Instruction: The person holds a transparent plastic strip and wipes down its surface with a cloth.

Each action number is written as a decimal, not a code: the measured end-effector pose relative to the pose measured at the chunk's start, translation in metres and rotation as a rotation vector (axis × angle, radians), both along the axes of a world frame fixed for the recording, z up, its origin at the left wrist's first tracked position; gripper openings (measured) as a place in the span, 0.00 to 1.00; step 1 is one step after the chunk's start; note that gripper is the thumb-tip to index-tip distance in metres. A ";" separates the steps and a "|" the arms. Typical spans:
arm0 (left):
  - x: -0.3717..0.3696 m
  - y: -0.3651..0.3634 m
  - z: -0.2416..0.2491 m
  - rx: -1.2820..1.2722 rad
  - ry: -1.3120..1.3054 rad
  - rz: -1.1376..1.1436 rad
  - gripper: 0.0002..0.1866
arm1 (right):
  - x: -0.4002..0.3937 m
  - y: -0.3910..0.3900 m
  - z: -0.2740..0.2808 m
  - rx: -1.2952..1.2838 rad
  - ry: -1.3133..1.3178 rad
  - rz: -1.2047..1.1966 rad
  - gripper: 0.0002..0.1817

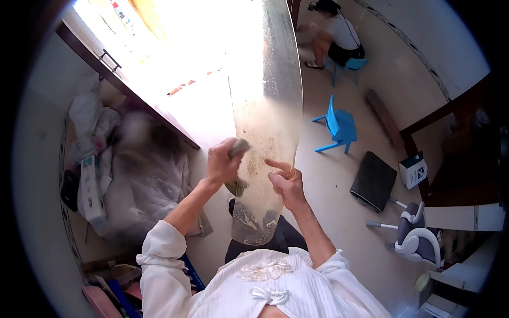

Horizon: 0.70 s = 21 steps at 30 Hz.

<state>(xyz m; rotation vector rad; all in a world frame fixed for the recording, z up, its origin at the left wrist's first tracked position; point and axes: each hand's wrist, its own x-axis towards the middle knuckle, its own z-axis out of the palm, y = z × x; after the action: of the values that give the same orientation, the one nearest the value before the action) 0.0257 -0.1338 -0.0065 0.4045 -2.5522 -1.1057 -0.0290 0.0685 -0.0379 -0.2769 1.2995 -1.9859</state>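
A long clear plastic sheet (pixel 265 116) runs from my lap up past the top of the view, with brownish specks on its middle part and whitish patches near its rounded lower end. My left hand (pixel 222 160) is closed round a small grey pad (pixel 239 148), which overlaps the sheet's left edge. At the opposite edge, my right hand (pixel 287 183) grips the sheet between thumb and fingers, its index finger stretched toward the specks.
Ahead on the right, another person (pixel 339 40) sits on a blue chair. Nearer stand a second blue chair (pixel 341 126), a black flat case (pixel 374 182) and a grey-white seat (pixel 416 233). Plastic-wrapped items (pixel 143 169) are heaped at the left, beside the bright doorway.
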 end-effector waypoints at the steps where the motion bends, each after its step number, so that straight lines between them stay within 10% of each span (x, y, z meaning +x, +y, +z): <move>1: -0.004 -0.023 -0.020 0.349 -0.015 0.223 0.05 | 0.001 0.000 0.004 -0.016 0.016 0.004 0.14; 10: -0.041 -0.055 -0.024 1.813 0.116 0.142 0.13 | 0.001 -0.004 0.005 -0.249 -0.228 0.074 0.16; 21: -0.031 0.029 0.006 1.375 -0.354 -0.407 0.15 | 0.005 0.005 -0.006 0.068 0.068 -0.184 0.13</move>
<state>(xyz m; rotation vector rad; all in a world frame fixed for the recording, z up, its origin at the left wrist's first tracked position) -0.0056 -0.1047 -0.0008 0.3747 -1.6858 -3.0572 -0.0243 0.0738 -0.0435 -0.1995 1.4781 -2.0953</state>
